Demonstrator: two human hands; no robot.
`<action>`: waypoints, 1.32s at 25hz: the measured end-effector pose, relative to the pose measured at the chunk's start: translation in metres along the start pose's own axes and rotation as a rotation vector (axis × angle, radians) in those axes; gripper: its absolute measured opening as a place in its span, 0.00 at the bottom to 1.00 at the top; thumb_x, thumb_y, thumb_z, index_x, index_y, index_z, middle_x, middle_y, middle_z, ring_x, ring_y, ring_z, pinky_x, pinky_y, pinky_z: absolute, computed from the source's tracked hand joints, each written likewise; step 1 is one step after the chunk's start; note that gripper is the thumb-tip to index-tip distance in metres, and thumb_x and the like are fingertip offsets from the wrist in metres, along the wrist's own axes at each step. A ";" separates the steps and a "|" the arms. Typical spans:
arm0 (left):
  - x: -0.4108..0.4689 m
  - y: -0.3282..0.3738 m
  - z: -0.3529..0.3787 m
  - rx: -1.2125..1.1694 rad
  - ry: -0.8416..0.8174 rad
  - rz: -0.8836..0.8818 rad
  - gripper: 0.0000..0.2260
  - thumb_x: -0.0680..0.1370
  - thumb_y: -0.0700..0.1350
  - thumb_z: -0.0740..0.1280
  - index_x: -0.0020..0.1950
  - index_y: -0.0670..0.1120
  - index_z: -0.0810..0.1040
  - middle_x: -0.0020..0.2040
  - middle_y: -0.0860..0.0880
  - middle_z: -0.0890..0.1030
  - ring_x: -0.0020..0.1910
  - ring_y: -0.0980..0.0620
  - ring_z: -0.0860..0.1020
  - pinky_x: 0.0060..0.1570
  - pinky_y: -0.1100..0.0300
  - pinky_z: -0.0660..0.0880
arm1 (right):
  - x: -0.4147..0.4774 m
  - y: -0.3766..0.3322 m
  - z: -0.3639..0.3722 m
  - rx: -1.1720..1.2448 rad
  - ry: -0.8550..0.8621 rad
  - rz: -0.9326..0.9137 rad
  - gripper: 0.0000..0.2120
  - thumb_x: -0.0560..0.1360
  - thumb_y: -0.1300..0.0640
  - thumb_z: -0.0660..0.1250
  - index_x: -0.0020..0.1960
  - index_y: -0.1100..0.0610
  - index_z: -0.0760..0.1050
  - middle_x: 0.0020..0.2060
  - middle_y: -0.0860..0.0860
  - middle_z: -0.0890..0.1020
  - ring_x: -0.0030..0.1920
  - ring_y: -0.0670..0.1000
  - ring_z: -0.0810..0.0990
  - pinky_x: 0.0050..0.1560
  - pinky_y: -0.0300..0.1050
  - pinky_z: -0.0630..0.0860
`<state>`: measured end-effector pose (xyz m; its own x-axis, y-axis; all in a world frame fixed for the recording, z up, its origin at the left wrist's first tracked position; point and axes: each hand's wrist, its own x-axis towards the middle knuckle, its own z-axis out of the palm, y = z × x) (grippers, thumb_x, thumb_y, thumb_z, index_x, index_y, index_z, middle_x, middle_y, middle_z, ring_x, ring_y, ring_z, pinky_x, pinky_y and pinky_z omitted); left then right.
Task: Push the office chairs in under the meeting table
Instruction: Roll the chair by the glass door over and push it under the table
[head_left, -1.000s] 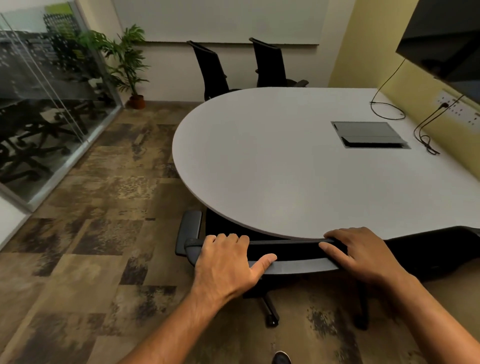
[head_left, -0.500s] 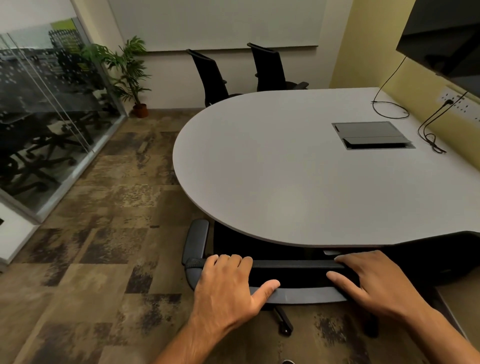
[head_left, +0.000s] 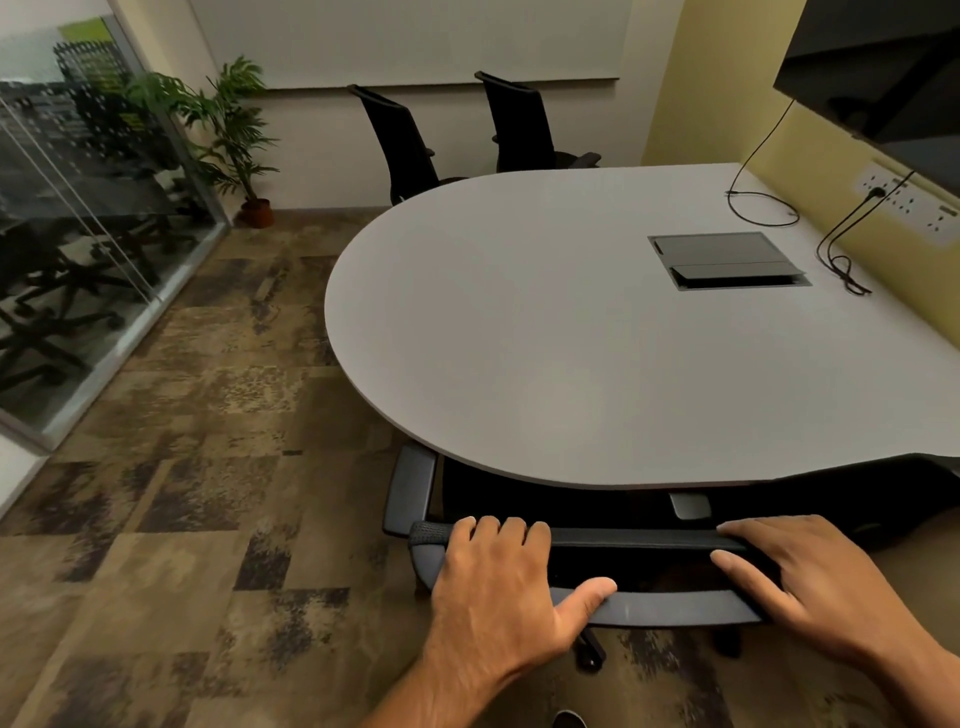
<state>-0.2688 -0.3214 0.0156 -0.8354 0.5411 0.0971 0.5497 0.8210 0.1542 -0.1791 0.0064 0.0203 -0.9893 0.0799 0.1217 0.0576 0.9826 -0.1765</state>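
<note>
Near chair sits at the near curved edge of the table, seat mostly hidden under the tabletop, backrest facing the far wall. Backrest top bar runs left-right, parallel to the near table edge, just clear of it. Left armrest sticks out beside the table's curve; the right one is only partly seen. Left hand curls over the left end of the top bar, fingers over the far side, thumb on the lower bar, clamped on the chair back. Right hand lies over the right end, fingers spread and flat on the bar, thumb under; a full clamp cannot be told. A caster shows on the carpet below. Open carpet left of the chair out to the glass wall. Two far chairs stand at the far table edge, backs upright, near the far wall. Potted plant in the far left corner. Cables and a floor-box lid on the table's right side.
</note>
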 end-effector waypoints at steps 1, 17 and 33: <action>0.003 0.002 0.001 0.000 0.006 0.001 0.40 0.79 0.81 0.48 0.52 0.48 0.83 0.45 0.49 0.83 0.46 0.46 0.81 0.56 0.41 0.77 | 0.002 0.003 -0.001 0.003 0.005 0.002 0.40 0.80 0.24 0.48 0.61 0.51 0.87 0.55 0.46 0.89 0.56 0.53 0.87 0.55 0.54 0.80; 0.050 -0.043 -0.017 0.045 -0.004 0.041 0.40 0.79 0.80 0.43 0.55 0.54 0.84 0.45 0.55 0.85 0.45 0.52 0.82 0.56 0.47 0.78 | 0.049 -0.015 0.011 0.060 0.026 -0.004 0.39 0.81 0.24 0.46 0.58 0.49 0.86 0.51 0.45 0.89 0.51 0.48 0.85 0.54 0.52 0.80; 0.049 -0.033 -0.010 0.063 -0.013 0.009 0.43 0.77 0.81 0.38 0.56 0.54 0.83 0.46 0.56 0.85 0.47 0.53 0.81 0.58 0.48 0.77 | 0.048 -0.010 0.007 0.006 -0.031 0.016 0.45 0.79 0.22 0.40 0.63 0.49 0.84 0.57 0.46 0.88 0.55 0.48 0.85 0.60 0.52 0.79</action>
<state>-0.3282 -0.3239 0.0250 -0.8305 0.5505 0.0851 0.5567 0.8257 0.0909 -0.2286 -0.0013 0.0208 -0.9919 0.0904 0.0889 0.0729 0.9803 -0.1836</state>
